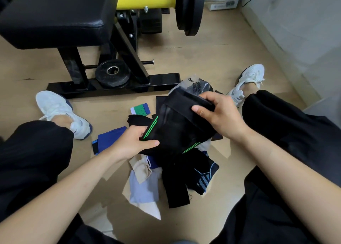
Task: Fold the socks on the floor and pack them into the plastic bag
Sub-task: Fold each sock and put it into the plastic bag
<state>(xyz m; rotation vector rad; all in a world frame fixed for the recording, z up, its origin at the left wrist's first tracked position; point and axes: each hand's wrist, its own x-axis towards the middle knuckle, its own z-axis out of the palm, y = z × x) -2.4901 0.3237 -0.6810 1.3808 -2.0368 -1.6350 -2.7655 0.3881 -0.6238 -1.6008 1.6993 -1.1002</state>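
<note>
Folding step, mid-task. Your left hand pinches the black sock at its green stripes, thumb laid across the fabric. Your right hand grips the cuff end, fingers curled under and thumb on top. The sock hangs between both hands at frame centre, clear of the floor and apparently only partly folded.

The bag lies just behind the sock, partly hidden by it. Dark shapes and print show through the plastic, but you cannot tell how much it holds. The unfolded pile sits below your hands at lower centre: pale, beige and black pieces overlapping. A blue sock and a small striped sock lie flat at centre left.

Judged next move: bring cuff to toe, flatten the fold, then free one hand to hold the bag's mouth open, since thin plastic will likely collapse. Much of the task seems to remain.

Surface and room: light wood-look floor; your shoes to either side; a black gym machine with a yellow bar fills the upper left; a pale wall runs along the upper right.
</note>
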